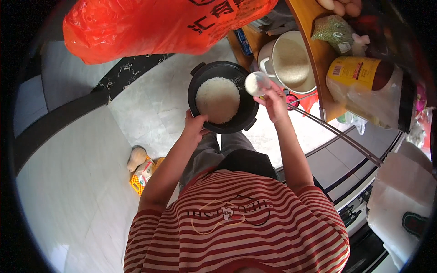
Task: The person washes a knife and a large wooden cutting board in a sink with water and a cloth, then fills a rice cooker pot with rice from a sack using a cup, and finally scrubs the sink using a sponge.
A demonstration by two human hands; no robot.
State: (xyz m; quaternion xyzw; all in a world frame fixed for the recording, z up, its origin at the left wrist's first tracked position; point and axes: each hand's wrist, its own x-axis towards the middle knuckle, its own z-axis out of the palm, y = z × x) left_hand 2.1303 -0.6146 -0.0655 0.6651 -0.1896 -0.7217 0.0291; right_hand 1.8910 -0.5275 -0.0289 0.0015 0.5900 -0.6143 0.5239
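Note:
My left hand (196,127) grips the near left rim of a black cooking pot (252,102), its thumb over the edge. White rice (218,99) lies in the pot, heaped towards the left side. A small clear cup (256,84) with some white rice in it is held by my right hand (273,100), tilted beside the pot's right rim. Just beyond that hand, a white lidless pot (268,65) with a side handle stands in a shelf and holds more rice.
A large red plastic bag (143,30) bulges across the top. The wooden shelf (315,68) at right bears eggs (339,7), a bag of green beans (333,32) and a yellow-labelled container (362,73). Metal rods (338,131) extend at right. A squash (137,157) lies by the left wall.

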